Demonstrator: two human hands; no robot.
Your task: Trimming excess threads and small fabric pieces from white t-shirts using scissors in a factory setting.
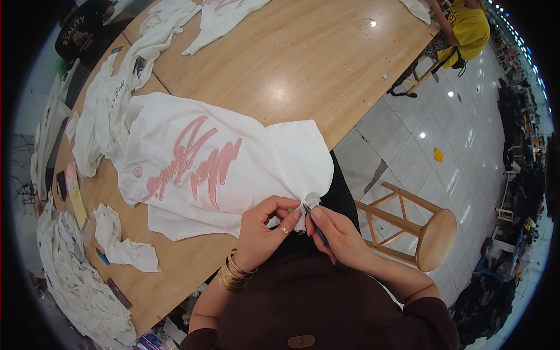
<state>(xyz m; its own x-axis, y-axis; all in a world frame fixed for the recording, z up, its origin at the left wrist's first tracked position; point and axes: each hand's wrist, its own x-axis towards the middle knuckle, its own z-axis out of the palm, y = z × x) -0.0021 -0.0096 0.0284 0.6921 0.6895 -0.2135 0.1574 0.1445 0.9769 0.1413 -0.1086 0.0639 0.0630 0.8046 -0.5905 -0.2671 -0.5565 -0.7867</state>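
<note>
A white T-shirt (157, 116) with a large pink print lies across the table in front of me, one part gathered up at its near right edge. My left hand (265, 227), with bracelets and a ring, is closed, pinching the bunched cloth between thumb and forefinger. Right beside it, my right hand (338, 233) is closed around small thread snips (322, 236) with a blue handle. Their dark metal tip meets the gathered cloth between both hands; the exact contact is hidden by my fingers.
The wooden table (280, 76) carries more white garments (99, 134) at left, a heap of white cloth (81, 280), a white scrap (125, 242) and a blue tool (102, 256). A wooden stool (437, 239) lies tipped at right. A person in yellow (471, 32) sits at the far right.
</note>
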